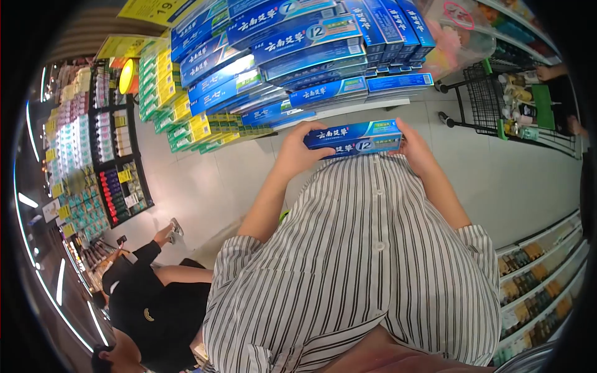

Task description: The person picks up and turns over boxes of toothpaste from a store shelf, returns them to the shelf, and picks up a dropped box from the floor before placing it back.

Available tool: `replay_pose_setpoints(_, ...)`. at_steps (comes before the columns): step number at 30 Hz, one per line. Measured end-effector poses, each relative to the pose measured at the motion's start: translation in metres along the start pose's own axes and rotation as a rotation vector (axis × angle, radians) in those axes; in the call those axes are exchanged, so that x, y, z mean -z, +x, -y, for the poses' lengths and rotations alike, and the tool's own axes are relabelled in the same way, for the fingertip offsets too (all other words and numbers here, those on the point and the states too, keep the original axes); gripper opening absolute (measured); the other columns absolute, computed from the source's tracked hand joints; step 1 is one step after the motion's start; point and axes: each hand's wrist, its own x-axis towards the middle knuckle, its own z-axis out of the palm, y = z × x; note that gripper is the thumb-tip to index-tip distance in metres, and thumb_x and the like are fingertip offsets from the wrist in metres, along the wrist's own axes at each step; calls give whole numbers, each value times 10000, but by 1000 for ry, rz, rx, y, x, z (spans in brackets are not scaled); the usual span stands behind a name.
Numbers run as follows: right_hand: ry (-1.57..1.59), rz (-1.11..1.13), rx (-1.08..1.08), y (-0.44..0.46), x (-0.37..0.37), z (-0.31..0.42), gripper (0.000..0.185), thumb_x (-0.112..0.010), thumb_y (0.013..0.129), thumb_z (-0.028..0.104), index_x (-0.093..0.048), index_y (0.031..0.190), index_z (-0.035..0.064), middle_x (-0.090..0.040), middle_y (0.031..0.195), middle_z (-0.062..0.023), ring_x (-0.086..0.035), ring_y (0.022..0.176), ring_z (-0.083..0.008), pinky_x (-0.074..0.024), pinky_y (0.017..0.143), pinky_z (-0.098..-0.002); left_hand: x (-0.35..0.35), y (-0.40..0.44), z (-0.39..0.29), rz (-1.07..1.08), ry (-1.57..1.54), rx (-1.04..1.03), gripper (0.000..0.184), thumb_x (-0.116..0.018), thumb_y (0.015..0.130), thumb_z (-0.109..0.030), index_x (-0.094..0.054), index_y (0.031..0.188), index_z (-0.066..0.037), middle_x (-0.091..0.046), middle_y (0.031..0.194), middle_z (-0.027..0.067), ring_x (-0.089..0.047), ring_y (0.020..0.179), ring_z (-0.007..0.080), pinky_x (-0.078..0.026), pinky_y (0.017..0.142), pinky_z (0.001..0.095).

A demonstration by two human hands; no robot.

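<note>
A blue box marked 12 is held level in front of the striped shirt, with a hand at each end. My left hand grips its left end, thumb on the near face and fingers over the top. At its right end, my right hand holds the edge, its fingers partly hidden behind the box. Just beyond the hands rises a stack of similar blue boxes, with yellow and green boxes to its left.
A person in black is at the lower left. Shelves of products line the left. A shopping cart with goods stands at the upper right, a person's hand near it. More shelves are at the lower right.
</note>
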Motion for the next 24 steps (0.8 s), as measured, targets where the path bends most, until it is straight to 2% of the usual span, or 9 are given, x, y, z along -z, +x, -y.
replay_pose_setpoints(2,32,109,47,-1,-6,3,473,-461,961,491,-584,1148,74,-651,1018,-45,-604,865,-128,-502,666,-278,8,-10,4,-19,-58,27,506,-859,634,-109,-634,1083,-45,-645,1043,70,-619,977,173,-492,874,295)
replay_pose_setpoints(4,40,142,75,-7,-14,9,474,-452,966,491,-583,1142,70,-652,1016,-45,-608,848,-129,-502,654,-277,12,-17,12,-117,-127,-85,557,-865,631,-116,-611,1118,-26,-644,1049,69,-623,937,165,-504,844,288)
replay_pose_setpoints(10,22,206,115,-20,-35,28,454,-434,977,479,-588,1088,66,-667,946,-54,-627,769,-131,-503,610,-274,26,-31,-2,-212,-334,-32,612,-876,627,-89,-586,1164,-41,-621,996,43,-600,924,128,-504,809,252)
replay_pose_setpoints(13,9,203,58,-15,-37,23,455,-437,974,488,-594,1055,69,-670,870,-59,-626,700,-132,-490,552,-272,24,-31,7,-309,-436,43,563,-830,688,-49,-568,1185,-49,-620,994,49,-602,922,133,-512,799,259)
replay_pose_setpoints(15,-2,197,12,-12,-41,19,460,-441,969,498,-600,1037,71,-670,825,-60,-621,652,-132,-478,513,-270,17,-34,24,-332,-931,205,391,-714,835,-129,-558,1184,-42,-618,979,64,-596,935,142,-513,798,274)
replay_pose_setpoints(16,-20,137,-39,-11,-42,17,482,-426,970,514,-602,1021,68,-659,792,-50,-600,605,-125,-451,477,-251,10,-37,35,-368,-931,206,391,-714,835,-129,-558,1184,-42,-618,979,64,-596,935,142,-513,798,274)
replay_pose_setpoints(18,-61,118,-97,-9,-42,13,504,-412,971,530,-604,1005,66,-648,759,-40,-578,559,-118,-424,442,-233,-2,-41,50,-278,-1082,317,320,-513,972,-270,-556,1194,-43,-624,1029,93,-606,922,154,-506,831,306)
replay_pose_setpoints(20,-63,53,-198,-6,-40,9,545,-435,939,583,-630,942,74,-658,728,-47,-565,497,-119,-417,412,-229,-6,-42,50,-325,-1053,355,337,-498,973,-305,-568,1166,-38,-618,996,88,-599,913,155,-500,819,297)
replay_pose_setpoints(24,-225,-25,-157,-5,-48,23,602,-411,930,623,-636,949,65,-643,705,-38,-545,459,-119,-396,397,-217,-4,-34,47,-297,-995,437,344,-492,974,-328,-591,1125,-35,-607,977,92,-590,904,162,-485,822,283)
